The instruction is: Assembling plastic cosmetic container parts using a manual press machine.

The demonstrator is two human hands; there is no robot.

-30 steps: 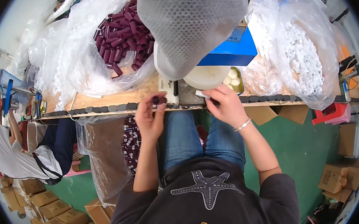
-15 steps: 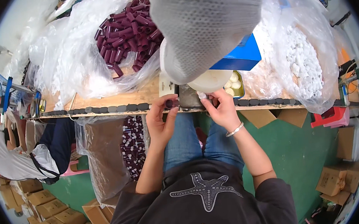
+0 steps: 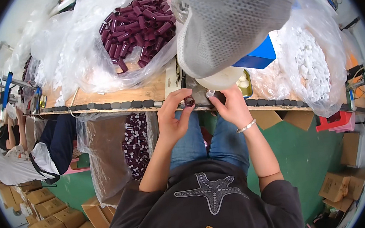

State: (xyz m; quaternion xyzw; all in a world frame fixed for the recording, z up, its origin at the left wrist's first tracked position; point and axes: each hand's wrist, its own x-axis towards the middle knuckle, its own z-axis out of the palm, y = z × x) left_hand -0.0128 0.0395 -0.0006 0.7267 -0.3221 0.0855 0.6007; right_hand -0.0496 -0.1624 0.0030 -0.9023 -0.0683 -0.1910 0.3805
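Note:
Between thumb and fingers, my left hand (image 3: 174,115) pinches a short dark maroon tube (image 3: 189,100), its round open end showing. My right hand (image 3: 234,106) is closed on a small white plastic piece (image 3: 210,93), a little to the right of the tube; the two are apart. Both hands are at the table's front edge, before a dark flat surface (image 3: 197,96). Behind them a pile of maroon tubes (image 3: 140,28) lies in clear plastic. Small white pieces (image 3: 311,70) fill a plastic bag at the right.
A grey mesh cap brim (image 3: 239,20) hides the upper middle. Beside it are a blue box (image 3: 257,56) and a yellow-rimmed tin (image 3: 250,90). Below the table, left of my legs, a plastic-lined box (image 3: 108,155) holds maroon-and-white pieces. Another person (image 3: 16,154) sits at far left.
Both hands have shifted slightly right. The maroon tube has turned so its open end shows more. The cap brim has also moved right in view.

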